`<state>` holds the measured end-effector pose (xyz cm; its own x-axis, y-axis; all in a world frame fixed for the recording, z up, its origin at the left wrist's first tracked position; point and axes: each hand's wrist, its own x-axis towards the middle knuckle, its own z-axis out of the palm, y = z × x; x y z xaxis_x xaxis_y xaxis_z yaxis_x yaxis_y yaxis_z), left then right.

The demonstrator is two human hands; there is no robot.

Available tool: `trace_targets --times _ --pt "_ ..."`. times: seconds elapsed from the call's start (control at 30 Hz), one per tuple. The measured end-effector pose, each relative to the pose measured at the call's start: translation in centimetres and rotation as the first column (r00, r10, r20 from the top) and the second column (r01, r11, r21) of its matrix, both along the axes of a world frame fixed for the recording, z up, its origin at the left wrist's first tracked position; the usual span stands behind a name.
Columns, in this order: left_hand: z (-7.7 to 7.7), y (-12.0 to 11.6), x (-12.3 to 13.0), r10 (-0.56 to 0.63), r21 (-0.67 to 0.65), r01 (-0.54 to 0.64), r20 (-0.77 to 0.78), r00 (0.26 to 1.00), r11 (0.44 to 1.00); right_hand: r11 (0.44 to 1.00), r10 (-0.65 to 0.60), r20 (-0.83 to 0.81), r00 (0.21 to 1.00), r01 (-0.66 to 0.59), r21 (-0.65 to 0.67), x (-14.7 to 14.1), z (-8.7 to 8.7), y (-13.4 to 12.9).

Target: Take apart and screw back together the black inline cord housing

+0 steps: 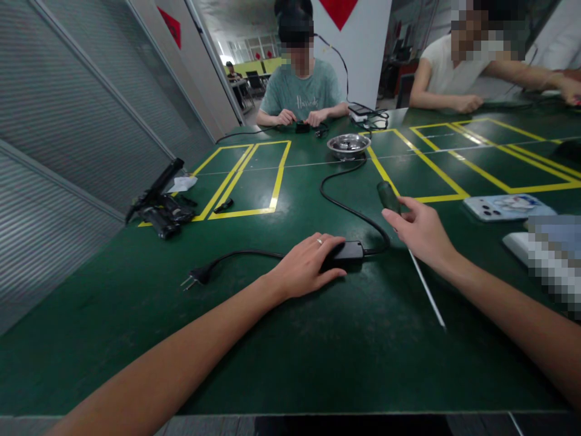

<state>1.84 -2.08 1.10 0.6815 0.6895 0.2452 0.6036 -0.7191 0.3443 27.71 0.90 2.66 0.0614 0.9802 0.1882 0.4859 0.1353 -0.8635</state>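
Observation:
A black adapter box [348, 251] lies on the green table, with my left hand [311, 263] gripping its left end. From the box a black cord runs left to a two-pin plug [200, 276], and another cord [349, 209] curves up toward a metal bowl [348, 145] holding small parts. My right hand [420, 233] holds a screwdriver [389, 197] by its dark handle, the fingers closed round it. The screwdriver's long shaft slants down to the right, its tip toward me.
Black tools and packets [163, 212] lie at the left, near a small black piece [224, 206]. Yellow tape [240, 214] marks rectangles. A phone [508, 207] and a white device [521, 245] are at the right. Two people sit across the table [272, 363], their hands on it.

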Motion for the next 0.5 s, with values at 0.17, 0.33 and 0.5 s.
trace_targets --times 0.17,0.33,0.5 --pt "0.0 0.2 0.0 0.000 0.053 0.003 -0.067 0.998 0.999 1.000 0.001 0.250 0.968 0.002 -0.011 1.0 -0.5 1.1" --pt "1.2 1.8 -2.7 0.141 0.172 -0.119 -0.122 0.982 0.978 0.996 0.003 0.455 0.890 0.037 -0.078 2.2 -0.9 2.1" --pt "1.9 5.2 -8.5 0.467 0.325 -0.404 -0.142 0.873 0.855 0.987 0.106 0.576 0.811 -0.015 -0.160 2.6 -1.3 2.6"
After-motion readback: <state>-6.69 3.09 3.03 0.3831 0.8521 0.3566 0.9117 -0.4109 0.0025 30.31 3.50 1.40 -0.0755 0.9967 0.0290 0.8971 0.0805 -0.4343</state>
